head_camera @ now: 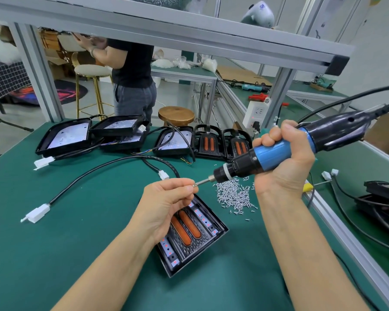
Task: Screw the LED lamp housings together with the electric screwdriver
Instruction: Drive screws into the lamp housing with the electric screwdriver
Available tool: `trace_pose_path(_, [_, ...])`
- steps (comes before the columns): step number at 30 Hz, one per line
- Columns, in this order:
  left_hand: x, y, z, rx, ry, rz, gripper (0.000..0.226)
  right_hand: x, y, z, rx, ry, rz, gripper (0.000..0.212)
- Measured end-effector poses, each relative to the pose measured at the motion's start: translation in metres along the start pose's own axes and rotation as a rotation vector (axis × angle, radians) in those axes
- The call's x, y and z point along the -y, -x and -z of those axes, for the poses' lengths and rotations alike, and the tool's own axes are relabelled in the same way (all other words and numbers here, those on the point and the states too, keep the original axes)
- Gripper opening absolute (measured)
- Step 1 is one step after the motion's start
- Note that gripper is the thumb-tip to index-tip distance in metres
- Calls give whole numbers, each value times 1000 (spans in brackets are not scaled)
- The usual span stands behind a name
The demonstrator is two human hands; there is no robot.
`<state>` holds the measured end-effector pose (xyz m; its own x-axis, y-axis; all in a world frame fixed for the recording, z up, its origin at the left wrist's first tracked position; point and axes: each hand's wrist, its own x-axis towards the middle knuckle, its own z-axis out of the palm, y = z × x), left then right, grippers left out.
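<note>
My right hand fists blue electric screwdriver; left hand pinches screw at bit tip, above lamp housing on green mat; risk: screw slips off, drops among loose screws.

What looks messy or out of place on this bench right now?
The screws lie in a loose pile on the green mat, with strays scattered toward the lamp housing. Two housings at the back are stacked askew, cables trailing.
</note>
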<state>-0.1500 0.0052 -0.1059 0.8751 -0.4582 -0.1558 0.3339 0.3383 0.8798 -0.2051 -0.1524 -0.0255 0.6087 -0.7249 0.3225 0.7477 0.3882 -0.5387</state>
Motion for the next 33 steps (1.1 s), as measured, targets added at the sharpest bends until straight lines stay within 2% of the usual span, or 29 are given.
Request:
trace_pose_path(5, [4, -1, 0, -41, -77, -86, 16, -5, 2, 1, -18, -17, -1, 15])
trace_pose_path(11, [-11, -5, 19, -17, -230, -143, 18, -10, 0, 0, -21, -14, -9, 15])
trace_pose_path(13, [-19, -9, 36, -144, -270, -219, 18, -11, -2, -1, -3, 2, -4, 16])
trace_pose_path(15, [-21, -11, 59, -338, -474, -254, 11, -13, -4, 1, 11, 32, -2, 16])
trace_pose_path(16, [-20, -10, 69, -394, -612, -218, 3, -16, -5, 1, 17, 44, -8, 17])
trace_pose_path(18, [-14, -8, 82, -379, -842, -68, 19, -23, -5, 3, 29, 77, -22, 19])
trace_pose_path(20, [-13, -6, 80, -318, -929, 52, 32, -32, -4, 4, 47, 129, -21, 19])
trace_pose_path(23, [-17, -4, 69, -252, -918, 128, 44, -44, -2, 6, 64, 186, -12, 19])
trace_pose_path(30, [-13, -5, 64, -236, -821, 163, 68, -61, -4, 7, 72, 260, -10, 20])
trace_pose_path(32, [-11, -4, 64, -234, -816, 169, 64, -64, -4, 7, 74, 272, -12, 20])
trace_pose_path(33, [-9, -5, 65, -228, -820, 160, 55, -65, -4, 6, 77, 279, -11, 20])
